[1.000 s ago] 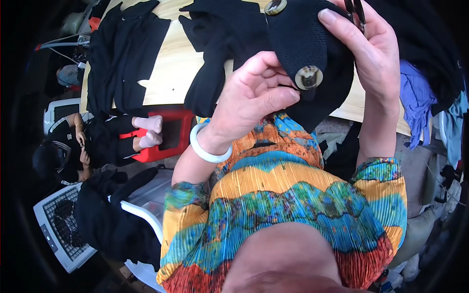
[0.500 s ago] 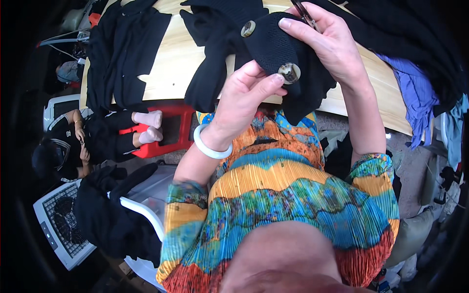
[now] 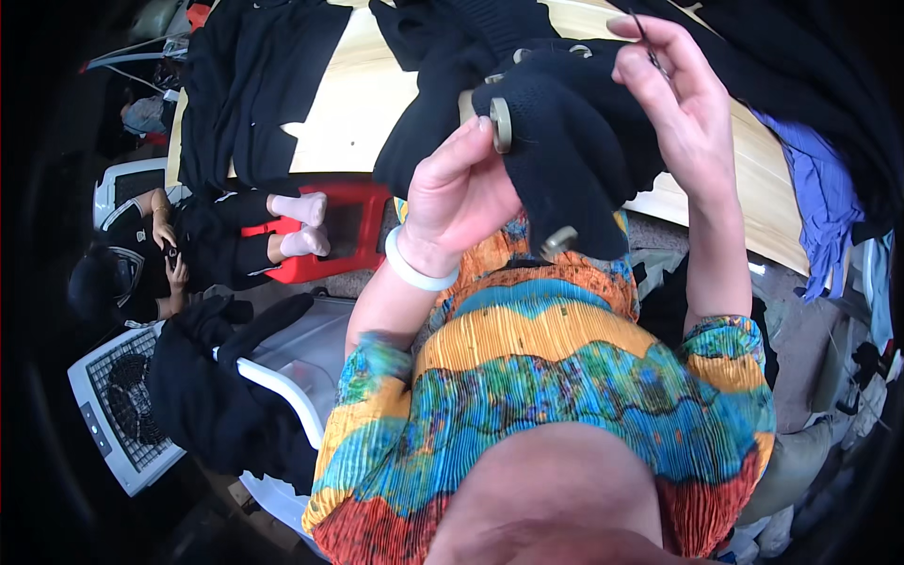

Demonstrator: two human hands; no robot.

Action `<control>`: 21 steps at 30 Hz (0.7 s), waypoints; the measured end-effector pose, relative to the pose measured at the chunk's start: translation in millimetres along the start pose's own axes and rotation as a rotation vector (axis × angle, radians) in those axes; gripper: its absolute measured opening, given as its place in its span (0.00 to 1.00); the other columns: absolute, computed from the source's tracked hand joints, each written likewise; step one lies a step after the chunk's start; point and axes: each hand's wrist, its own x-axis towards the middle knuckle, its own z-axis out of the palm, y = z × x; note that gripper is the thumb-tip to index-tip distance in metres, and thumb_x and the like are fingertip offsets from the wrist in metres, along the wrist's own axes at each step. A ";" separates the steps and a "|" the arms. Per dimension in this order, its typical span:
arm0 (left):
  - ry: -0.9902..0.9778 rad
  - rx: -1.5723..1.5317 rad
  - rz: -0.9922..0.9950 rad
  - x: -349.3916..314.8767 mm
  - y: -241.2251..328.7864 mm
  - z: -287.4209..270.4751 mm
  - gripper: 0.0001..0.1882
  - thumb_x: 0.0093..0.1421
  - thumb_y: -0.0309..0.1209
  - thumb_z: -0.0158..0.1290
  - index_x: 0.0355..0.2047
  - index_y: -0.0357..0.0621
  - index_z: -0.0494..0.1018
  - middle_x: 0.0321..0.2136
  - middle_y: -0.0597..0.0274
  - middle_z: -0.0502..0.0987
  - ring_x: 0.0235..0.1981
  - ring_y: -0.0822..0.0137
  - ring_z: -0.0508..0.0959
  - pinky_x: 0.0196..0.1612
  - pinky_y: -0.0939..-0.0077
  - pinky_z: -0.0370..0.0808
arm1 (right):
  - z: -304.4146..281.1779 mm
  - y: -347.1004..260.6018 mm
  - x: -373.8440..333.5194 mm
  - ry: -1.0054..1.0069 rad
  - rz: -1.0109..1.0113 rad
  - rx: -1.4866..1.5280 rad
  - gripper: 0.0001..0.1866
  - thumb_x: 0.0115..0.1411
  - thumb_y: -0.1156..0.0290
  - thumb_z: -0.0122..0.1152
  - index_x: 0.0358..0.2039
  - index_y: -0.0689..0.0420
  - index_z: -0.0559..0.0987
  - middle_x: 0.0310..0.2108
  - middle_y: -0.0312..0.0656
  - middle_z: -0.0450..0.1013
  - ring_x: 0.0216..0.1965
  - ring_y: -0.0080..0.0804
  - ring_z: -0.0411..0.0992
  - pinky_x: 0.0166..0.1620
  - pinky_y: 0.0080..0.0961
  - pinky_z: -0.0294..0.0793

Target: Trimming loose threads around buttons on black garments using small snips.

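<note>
A black knitted garment (image 3: 579, 141) with large pale buttons hangs folded in front of me, over the table's near edge. My left hand (image 3: 466, 193) is closed on its edge, the thumb against one button (image 3: 501, 126) that is seen nearly edge-on. Another button (image 3: 558, 243) hangs lower on the cloth, and more show along the upper fold. Right of the garment, my right hand (image 3: 692, 122) is raised, with dark thread snips (image 3: 650, 45) between its fingers. The snips' tips stand apart from the buttons.
Black garments (image 3: 259, 85) lie across the wooden table (image 3: 353, 113). Purple cloth (image 3: 815, 179) drapes over its right edge. At left, a person (image 3: 141, 240) sits with socked feet on a red stool (image 3: 363, 221). Dark clothing (image 3: 202, 405) hangs over a white-framed chair (image 3: 282, 395) beside a fan unit (image 3: 118, 400).
My right hand has come off the cloth, moving right with the snips. The left hand has turned the button edge-on, and the fabric has swung, showing a lower button.
</note>
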 end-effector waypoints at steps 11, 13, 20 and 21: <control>0.281 0.272 0.003 4.9 -7.6 18.8 0.10 0.59 0.30 0.43 0.39 0.41 0.68 0.39 0.60 0.72 0.43 0.69 0.70 0.47 0.72 0.65 | 12.2 -19.5 -19.3 -0.325 -0.404 -0.293 0.20 0.37 0.83 0.63 0.36 0.62 0.75 0.25 0.38 0.68 0.25 0.23 0.65 0.27 0.13 0.63; 0.341 0.320 0.015 6.4 -8.1 16.6 0.09 0.59 0.30 0.43 0.37 0.42 0.69 0.37 0.62 0.73 0.40 0.70 0.71 0.44 0.73 0.67 | 13.7 -9.6 -19.9 -0.278 -0.468 -0.347 0.19 0.37 0.83 0.63 0.35 0.62 0.75 0.26 0.39 0.69 0.26 0.25 0.67 0.27 0.15 0.65; 0.476 0.299 0.036 5.2 -11.2 12.1 0.07 0.59 0.30 0.44 0.35 0.44 0.69 0.33 0.64 0.73 0.35 0.74 0.71 0.37 0.79 0.70 | 16.2 5.2 -17.8 -0.203 -0.555 -0.501 0.14 0.39 0.81 0.60 0.30 0.58 0.75 0.27 0.38 0.68 0.25 0.30 0.70 0.26 0.20 0.71; 0.474 0.317 0.029 4.9 -11.0 10.6 0.07 0.59 0.30 0.44 0.35 0.44 0.69 0.33 0.64 0.73 0.35 0.74 0.71 0.37 0.78 0.70 | 16.6 6.6 -18.0 -0.209 -0.566 -0.518 0.13 0.39 0.81 0.59 0.29 0.58 0.75 0.27 0.38 0.68 0.24 0.30 0.70 0.26 0.21 0.71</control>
